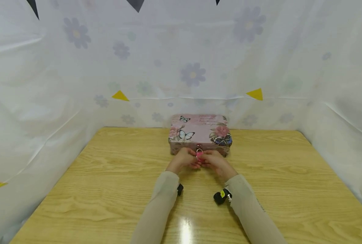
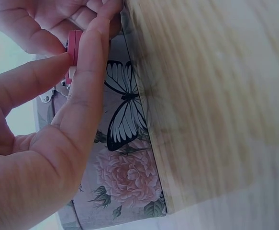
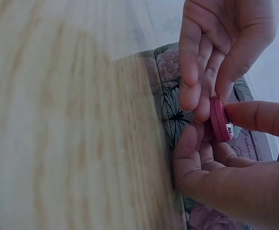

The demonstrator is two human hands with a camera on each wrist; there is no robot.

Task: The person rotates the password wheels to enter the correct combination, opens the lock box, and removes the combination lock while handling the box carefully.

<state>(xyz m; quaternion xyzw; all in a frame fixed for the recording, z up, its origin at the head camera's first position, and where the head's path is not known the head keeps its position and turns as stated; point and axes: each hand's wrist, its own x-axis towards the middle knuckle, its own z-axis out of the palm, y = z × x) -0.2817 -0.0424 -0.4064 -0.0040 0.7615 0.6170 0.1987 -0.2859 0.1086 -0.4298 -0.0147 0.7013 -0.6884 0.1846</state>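
Note:
A pink padlock [image 1: 200, 155] hangs by its shackle from the front clasp [image 1: 199, 146] of a pink box with butterflies and roses [image 1: 200, 130]. My left hand [image 1: 184, 158] pinches the padlock between thumb and fingers from the left. From the other side my right hand [image 1: 215, 162] holds it too, its thumb on the face. Seen edge-on in the left wrist view, the red-pink padlock body [image 2: 73, 45] sits between the fingertips of both hands. The right wrist view shows a small metal part on the padlock [image 3: 219, 120]. The box lid is down.
The box stands near the back edge of a wood-grain table [image 1: 123, 176]. White flowered cloth [image 1: 156, 61] hangs behind and at both sides. Black wrist straps [image 1: 220, 197] sit below the sleeves.

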